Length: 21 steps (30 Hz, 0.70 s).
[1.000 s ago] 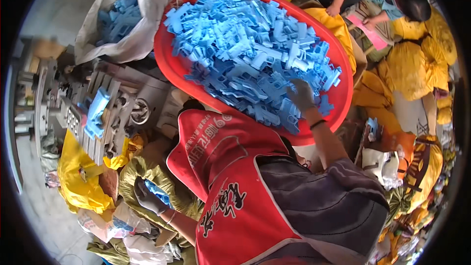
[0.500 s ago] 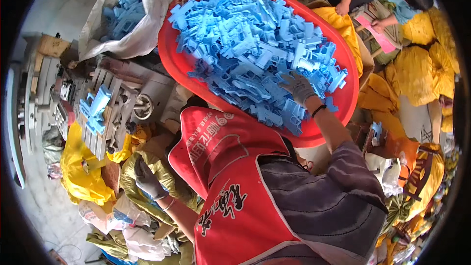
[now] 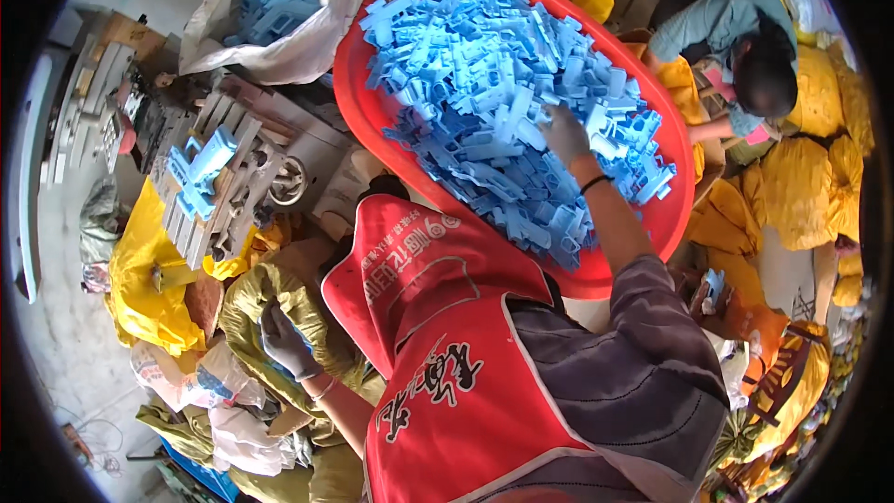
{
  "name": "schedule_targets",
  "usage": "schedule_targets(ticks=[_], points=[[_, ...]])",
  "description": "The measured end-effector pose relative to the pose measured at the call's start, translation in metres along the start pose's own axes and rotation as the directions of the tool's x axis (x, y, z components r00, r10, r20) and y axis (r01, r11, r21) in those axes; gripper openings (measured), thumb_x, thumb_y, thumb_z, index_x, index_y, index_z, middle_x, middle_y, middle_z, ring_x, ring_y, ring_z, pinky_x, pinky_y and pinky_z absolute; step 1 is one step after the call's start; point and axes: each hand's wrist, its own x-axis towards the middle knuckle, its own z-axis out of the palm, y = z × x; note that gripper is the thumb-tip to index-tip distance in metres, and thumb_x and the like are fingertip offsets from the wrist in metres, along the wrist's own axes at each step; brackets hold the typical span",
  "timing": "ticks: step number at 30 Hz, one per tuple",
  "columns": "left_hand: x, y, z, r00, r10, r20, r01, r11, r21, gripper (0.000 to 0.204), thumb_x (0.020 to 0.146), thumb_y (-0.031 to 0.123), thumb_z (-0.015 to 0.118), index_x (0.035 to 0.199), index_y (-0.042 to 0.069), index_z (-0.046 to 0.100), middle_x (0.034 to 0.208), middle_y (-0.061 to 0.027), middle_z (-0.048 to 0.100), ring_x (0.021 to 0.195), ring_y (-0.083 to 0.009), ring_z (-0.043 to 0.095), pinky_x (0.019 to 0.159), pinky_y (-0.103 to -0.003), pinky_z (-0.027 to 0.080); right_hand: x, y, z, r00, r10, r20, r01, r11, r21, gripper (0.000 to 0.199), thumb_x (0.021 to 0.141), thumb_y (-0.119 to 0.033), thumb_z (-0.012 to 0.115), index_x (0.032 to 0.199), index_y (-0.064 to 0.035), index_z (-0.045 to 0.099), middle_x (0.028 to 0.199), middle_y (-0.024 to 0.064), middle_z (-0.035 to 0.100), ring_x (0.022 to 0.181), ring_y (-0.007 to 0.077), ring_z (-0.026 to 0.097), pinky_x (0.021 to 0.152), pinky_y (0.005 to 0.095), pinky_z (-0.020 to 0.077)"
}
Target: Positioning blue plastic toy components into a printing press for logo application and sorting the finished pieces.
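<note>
Closest to me is the worker's red apron (image 3: pixel 466 438), worn over a dark striped shirt. The left hand (image 3: pixel 286 340), in a grey glove, is at the mouth of an olive woven sack (image 3: pixel 244 303), its fingers close together; a bit of blue shows beside it, but I can't tell whether it is pinching anything. Further up, the gloved right hand (image 3: pixel 565 135), a black band (image 3: pixel 594 183) around its wrist, reaches onto a heap of pistol-shaped blue plastic pieces (image 3: pixel 466 65) filling a big red oval tub (image 3: pixel 358 84). Its fingertips are against the pile, and I can't make out whether they are closed on a piece. Over to the left, another blue piece (image 3: pixel 202 170) lies on the slatted top of a grey machine with a handwheel (image 3: pixel 287 180). Beyond, beside the tub, an open white sack (image 3: pixel 279 63) holds more blue pieces. Across at the far right, a co-worker (image 3: pixel 726 23) in a teal shirt bends down near bulging yellow sacks (image 3: pixel 796 191).
</note>
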Motion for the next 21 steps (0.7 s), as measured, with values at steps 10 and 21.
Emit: schedule_targets(ticks=[10,21], points=[[0.025,0.08,-0.022,0.953,0.281,-0.109,-0.261,0.95,0.17,0.02,0.094,0.007,0.064,0.111,0.0,0.072,0.109,-0.0159,0.073,0.1,-0.025,0.071,0.089,-0.034,0.053,-0.007,-0.036,0.041,0.975,-0.221,-0.032,0.221,0.975,0.004,0.069,0.082,-0.01,0.068,0.147,-0.0076,0.045,0.137,0.022,0.054,0.125,0.0398,0.053,0.101,0.0494,0.0454],[0.16,0.174,-0.012,0.864,0.501,0.045,-0.503,0.858,0.107,0.039,0.081,0.014,0.074,0.118,0.003,0.065,0.116,-0.017,0.068,0.109,-0.0368,0.063,0.097,-0.041,0.048,0.003,-0.135,-0.023,0.97,-0.232,0.07,0.101,0.647,0.756,0.051,0.101,-0.018,0.057,0.149,-0.0034,0.043,0.147,0.0106,0.05,0.13,0.0187,0.05,0.108,0.0316,0.0382]])
